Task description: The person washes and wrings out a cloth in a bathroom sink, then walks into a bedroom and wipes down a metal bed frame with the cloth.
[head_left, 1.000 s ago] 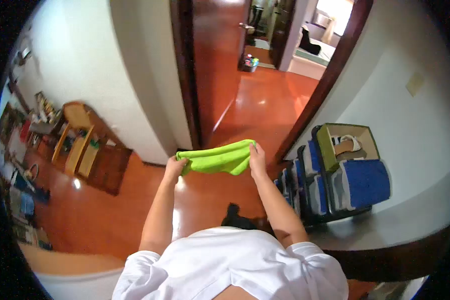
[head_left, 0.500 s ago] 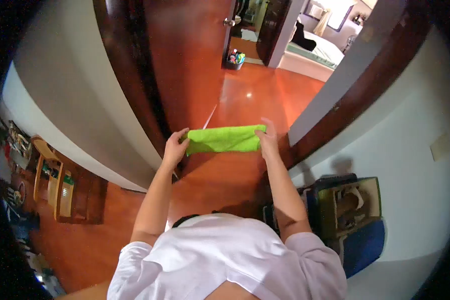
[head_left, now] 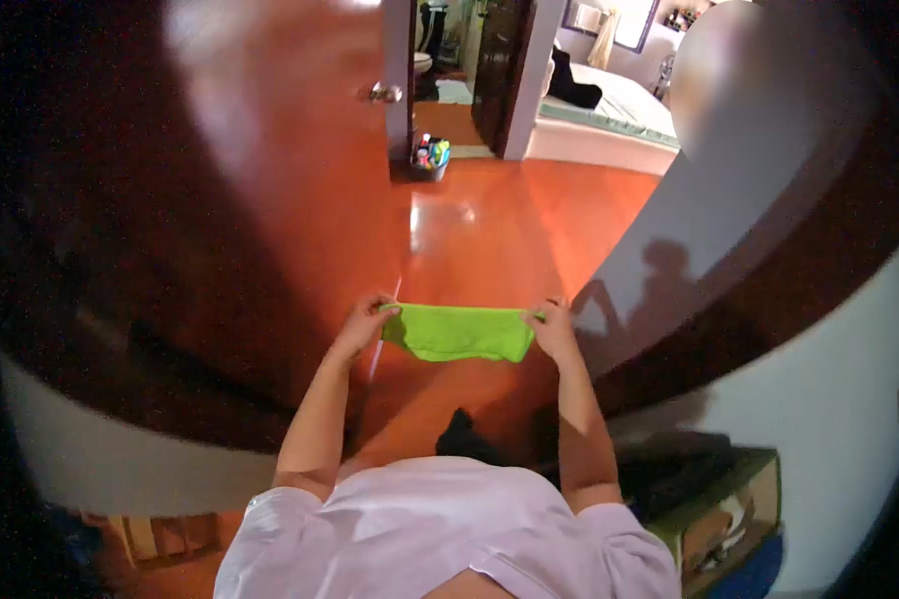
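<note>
The left hand (head_left: 368, 323) pinches one top corner of a bright green cloth (head_left: 459, 333), and the right hand (head_left: 552, 327) pinches the other top corner. The cloth hangs between the two hands, out in front of the white shirt (head_left: 440, 524), above the red floor (head_left: 499, 235). Ahead are a tub (head_left: 431, 175) of bottles (head_left: 430, 152) and a bed (head_left: 614, 98). Low on the right sits a box (head_left: 766, 487), maybe with a shoe (head_left: 737, 519) inside

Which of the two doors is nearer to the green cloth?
The glossy reddish door on the left, with the silver knob, stands nearer the green cloth; the other, darker door is far back at the bathroom entrance.
</note>
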A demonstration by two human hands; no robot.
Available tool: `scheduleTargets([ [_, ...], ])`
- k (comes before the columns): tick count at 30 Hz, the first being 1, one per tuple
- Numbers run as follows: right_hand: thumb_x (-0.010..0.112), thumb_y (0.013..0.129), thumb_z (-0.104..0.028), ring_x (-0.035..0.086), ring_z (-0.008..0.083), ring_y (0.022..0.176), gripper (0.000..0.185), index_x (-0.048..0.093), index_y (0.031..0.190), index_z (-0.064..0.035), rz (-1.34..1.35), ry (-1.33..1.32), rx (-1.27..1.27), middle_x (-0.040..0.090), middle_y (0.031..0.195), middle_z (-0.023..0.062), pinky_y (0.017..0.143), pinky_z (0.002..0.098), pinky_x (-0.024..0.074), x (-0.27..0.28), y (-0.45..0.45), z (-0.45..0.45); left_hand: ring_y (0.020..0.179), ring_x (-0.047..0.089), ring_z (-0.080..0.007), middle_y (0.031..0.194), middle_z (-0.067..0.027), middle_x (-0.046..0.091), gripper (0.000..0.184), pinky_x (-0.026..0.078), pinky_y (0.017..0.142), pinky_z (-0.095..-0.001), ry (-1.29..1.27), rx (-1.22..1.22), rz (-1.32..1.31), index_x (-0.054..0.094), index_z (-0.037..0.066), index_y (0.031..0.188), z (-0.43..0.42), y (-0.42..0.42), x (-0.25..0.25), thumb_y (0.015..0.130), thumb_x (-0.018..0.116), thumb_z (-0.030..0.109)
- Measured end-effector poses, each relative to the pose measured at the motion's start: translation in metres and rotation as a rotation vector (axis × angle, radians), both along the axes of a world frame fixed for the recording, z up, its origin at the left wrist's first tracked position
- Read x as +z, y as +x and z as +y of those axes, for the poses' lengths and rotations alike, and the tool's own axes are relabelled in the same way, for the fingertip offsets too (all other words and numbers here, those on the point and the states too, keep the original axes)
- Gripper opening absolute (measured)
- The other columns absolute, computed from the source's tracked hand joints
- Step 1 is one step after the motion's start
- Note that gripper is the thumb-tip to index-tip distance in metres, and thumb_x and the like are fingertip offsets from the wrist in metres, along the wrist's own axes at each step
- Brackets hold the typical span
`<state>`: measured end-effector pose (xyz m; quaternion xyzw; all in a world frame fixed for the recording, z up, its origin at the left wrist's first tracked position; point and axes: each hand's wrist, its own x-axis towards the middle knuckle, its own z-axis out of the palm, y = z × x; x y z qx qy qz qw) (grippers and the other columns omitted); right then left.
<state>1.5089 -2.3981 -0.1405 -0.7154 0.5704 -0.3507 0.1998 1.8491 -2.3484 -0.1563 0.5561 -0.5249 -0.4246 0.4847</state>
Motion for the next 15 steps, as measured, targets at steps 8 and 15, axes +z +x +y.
scheduleTargets([
  [8,0.063,0.076,-0.018,0.058,0.0131,0.067,0.022,0.062,0.088,0.0010,-0.334,0.186,-0.146,0.063,0.077,0.0095,0.060,0.0264,0.0460,-0.012,-0.049,-0.223,0.078,0.053,-0.0098,0.078,-0.0015,0.058,0.016,0.043,0.071,-0.0244,0.044,-0.352,0.004,0.061,0.006,0.095,-0.261,-0.058,0.010,0.083,0.055,0.014],
  [15,0.055,0.080,-0.014,0.057,0.0117,0.067,0.020,0.063,0.088,0.0026,-0.485,0.150,0.113,0.062,0.075,0.0069,0.058,0.0257,0.0451,0.002,-0.006,-0.424,0.086,0.054,-0.0110,0.091,-0.0013,0.059,0.026,0.043,0.077,-0.0254,-0.011,-0.516,-0.016,0.060,0.002,0.102,-0.470,-0.117,0.014,0.083,0.055,0.018],
])
